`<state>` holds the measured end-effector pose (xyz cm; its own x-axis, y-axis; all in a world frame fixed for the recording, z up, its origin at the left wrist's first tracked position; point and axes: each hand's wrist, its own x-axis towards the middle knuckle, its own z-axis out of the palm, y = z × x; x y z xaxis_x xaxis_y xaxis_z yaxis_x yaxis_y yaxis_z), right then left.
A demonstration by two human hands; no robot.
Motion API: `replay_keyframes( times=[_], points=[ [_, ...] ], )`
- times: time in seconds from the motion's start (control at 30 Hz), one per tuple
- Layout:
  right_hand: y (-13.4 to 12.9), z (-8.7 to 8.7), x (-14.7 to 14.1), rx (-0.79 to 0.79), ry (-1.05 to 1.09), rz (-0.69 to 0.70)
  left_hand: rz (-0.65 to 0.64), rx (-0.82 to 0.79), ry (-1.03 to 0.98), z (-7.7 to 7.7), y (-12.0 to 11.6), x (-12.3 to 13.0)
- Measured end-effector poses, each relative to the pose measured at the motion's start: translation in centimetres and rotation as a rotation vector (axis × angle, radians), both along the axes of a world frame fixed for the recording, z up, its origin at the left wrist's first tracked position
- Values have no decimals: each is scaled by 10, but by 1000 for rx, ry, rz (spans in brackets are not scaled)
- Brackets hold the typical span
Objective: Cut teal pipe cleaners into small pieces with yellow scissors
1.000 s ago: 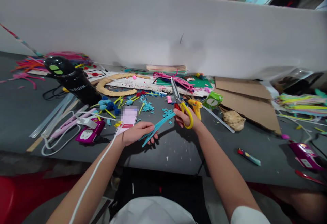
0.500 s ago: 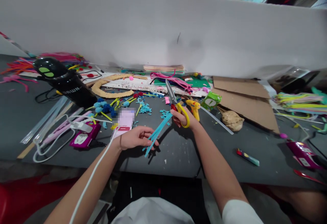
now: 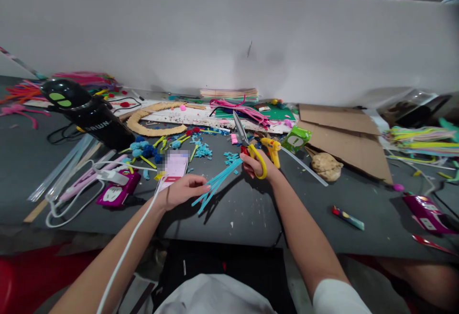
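Note:
My right hand (image 3: 255, 163) is closed around yellow-handled scissors (image 3: 241, 130), whose blades point up and away from me. The same fingers pinch one end of a bunch of light blue pipe cleaners (image 3: 219, 180), and the free ends fan out toward the lower left. At the left side of the fan, my left hand (image 3: 186, 190) has its thumb and fingertips pressed together on the strips. Short cut blue pieces (image 3: 231, 157) lie just beyond the bunch, with another pile of blue pieces (image 3: 202, 149) farther left.
A phone (image 3: 175, 166) lies beyond my left wrist, a white cable crossing that forearm. A black bottle (image 3: 91, 115) stands left. Beyond my right hand are a yellow glue gun (image 3: 273, 147), a green box (image 3: 297, 138) and cardboard (image 3: 340, 142). A purple device (image 3: 116, 193) sits left.
My left hand has shifted slightly left, its fingers drawing together at the strips' edge. The blue pipe cleaners have spread wider and swung left. My right hand stays almost still with the scissors.

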<state>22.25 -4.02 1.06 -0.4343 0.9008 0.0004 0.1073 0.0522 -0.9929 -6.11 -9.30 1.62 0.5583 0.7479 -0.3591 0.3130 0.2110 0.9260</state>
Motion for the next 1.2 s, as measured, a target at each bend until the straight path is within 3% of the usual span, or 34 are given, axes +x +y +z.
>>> replay_keyframes(
  times=[0.53,0.6,0.7,0.83,0.97,1.1,1.2],
  points=[
    [-2,0,0,-22,-46,23,-159,-130,52,0,-10,8],
    [-2,2,-1,-20,-66,14,-191,-89,77,2,-12,9],
    [-3,3,-1,-20,-84,4,-223,97,169,7,-12,11],
    [-4,3,-2,4,-109,28,-119,269,164,14,-8,17],
    [-4,4,-4,8,-124,59,57,198,10,17,0,34],
    [-5,4,-5,-6,-123,62,21,137,-92,10,11,53],
    [-5,4,-5,-26,-117,57,-19,-10,-193,7,17,65]
  ],
)
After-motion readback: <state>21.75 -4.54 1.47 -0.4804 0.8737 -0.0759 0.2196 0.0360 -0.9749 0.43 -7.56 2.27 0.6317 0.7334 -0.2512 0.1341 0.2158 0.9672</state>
